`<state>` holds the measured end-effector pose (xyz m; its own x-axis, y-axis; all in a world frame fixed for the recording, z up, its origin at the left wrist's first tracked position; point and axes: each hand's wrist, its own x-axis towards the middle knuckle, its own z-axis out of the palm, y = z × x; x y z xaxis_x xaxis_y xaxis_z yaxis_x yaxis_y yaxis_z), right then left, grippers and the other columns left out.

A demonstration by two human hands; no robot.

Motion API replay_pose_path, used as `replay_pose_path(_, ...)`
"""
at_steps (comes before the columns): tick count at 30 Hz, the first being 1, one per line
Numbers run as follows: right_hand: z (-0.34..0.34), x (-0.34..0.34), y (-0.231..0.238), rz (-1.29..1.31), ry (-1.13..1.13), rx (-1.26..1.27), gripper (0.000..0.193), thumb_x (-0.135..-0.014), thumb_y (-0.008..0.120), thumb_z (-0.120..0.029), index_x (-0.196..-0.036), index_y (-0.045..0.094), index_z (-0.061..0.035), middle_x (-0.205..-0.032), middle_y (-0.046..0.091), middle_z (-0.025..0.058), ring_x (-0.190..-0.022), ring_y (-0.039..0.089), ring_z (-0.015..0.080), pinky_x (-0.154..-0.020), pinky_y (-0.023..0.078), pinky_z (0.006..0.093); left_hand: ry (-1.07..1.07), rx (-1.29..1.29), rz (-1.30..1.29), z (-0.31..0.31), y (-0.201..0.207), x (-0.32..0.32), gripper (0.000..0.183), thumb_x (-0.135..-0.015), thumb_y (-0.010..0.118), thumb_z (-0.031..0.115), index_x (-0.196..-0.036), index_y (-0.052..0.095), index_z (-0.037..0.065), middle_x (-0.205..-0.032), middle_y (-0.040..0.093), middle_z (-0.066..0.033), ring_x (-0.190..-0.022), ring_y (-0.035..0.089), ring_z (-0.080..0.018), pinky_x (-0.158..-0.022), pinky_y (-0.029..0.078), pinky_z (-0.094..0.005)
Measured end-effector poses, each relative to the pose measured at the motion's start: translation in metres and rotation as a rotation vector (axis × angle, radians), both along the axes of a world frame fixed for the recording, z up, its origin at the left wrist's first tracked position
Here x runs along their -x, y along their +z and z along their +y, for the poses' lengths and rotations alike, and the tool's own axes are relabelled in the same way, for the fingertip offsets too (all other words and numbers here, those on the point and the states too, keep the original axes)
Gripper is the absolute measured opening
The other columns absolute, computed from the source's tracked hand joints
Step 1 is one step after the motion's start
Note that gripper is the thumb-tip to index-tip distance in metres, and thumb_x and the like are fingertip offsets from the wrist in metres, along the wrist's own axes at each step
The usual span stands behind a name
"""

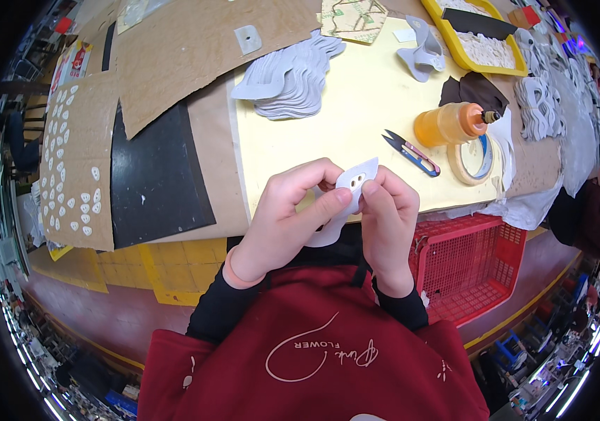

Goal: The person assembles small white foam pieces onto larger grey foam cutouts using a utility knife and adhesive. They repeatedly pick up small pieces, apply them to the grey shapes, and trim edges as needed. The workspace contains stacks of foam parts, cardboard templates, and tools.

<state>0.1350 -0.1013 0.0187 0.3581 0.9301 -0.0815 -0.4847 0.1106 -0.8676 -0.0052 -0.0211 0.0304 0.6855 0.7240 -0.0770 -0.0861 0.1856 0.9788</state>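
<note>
In front of my chest, both hands hold one curved, pale grey fabric piece (pixel 326 236) with small oval holes near its upper end. My left hand (pixel 282 217) pinches its left side, thumb beside the holes. On the other side, my right hand (pixel 392 214) grips the edge between thumb and bent fingers. The lower part of the piece hangs below my hands, partly hidden by them. Beyond my right hand lie thread snips (pixel 413 153) with spread blades. A stack of similar grey pieces (pixel 286 84) sits farther off on the yellow tabletop sheet (pixel 356 105).
Right of the snips are an orange bottle (pixel 440 126) lying tilted and a tape roll (pixel 460 168). A yellow tray (pixel 517 69) stands far right, near bundled grey pieces (pixel 542 109). Cardboard (pixel 54 203) with small white patches and a black mat (pixel 156 189) lie left. A red crate (pixel 472 270) stands below.
</note>
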Motion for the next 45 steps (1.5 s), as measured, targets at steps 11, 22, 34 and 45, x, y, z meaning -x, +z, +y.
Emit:
replay_pose_path(11, -0.004, -0.014, 0.014, -0.133, 0.091, 0.075, 0.005, -0.097, 0.068, 0.003, -0.093, 0.064, 0.0036, -0.086, 0.058, -0.0024, -0.080, 0.051, 0.0028, -0.071, 0.042, 0.0199, -0.077, 0.102, 0.052, 0.007, 0.009, 0.008, 0.012, -0.097, 0.063, 0.009, -0.091, 0.065, -0.001, -0.081, 0.064, -0.0016, -0.073, 0.057, -0.0073, -0.067, 0.046, -0.0248)
replay_pose_path(22, -0.003, -0.006, 0.015, -0.027, 0.019, 0.060, 0.009, -0.096, 0.067, 0.003, -0.089, 0.063, 0.0017, -0.082, 0.061, -0.0011, -0.075, 0.053, 0.0033, -0.068, 0.042, 0.0187, 0.016, -0.101, 0.046, -0.004, 0.001, 0.003, 0.017, -0.102, 0.063, 0.013, -0.092, 0.064, 0.000, -0.080, 0.059, -0.0020, -0.060, 0.053, -0.0046, -0.054, 0.040, -0.0222)
replay_pose_path(34, 0.000, -0.013, 0.007, 0.086, 0.129, 0.045, 0.006, -0.097, 0.069, -0.002, -0.100, 0.067, 0.0026, -0.092, 0.067, 0.0026, -0.086, 0.059, 0.0078, -0.080, 0.045, 0.0216, 0.010, -0.220, 0.089, -0.006, 0.000, 0.001, 0.013, -0.097, 0.065, 0.008, -0.087, 0.062, 0.000, -0.077, 0.057, -0.0058, -0.076, 0.055, -0.0151, -0.068, 0.043, -0.0299)
replay_pose_path(45, 0.004, 0.002, -0.007, -0.283, 0.068, 0.243, 0.025, -0.095, 0.069, 0.000, -0.119, 0.065, 0.0084, -0.098, 0.071, 0.0060, -0.088, 0.065, 0.0103, -0.079, 0.052, 0.0249, 0.148, -0.137, 0.024, 0.003, -0.004, -0.008, 0.030, -0.109, 0.057, 0.029, -0.115, 0.062, 0.000, -0.102, 0.062, -0.0040, -0.090, 0.057, -0.0122, -0.081, 0.046, -0.0267)
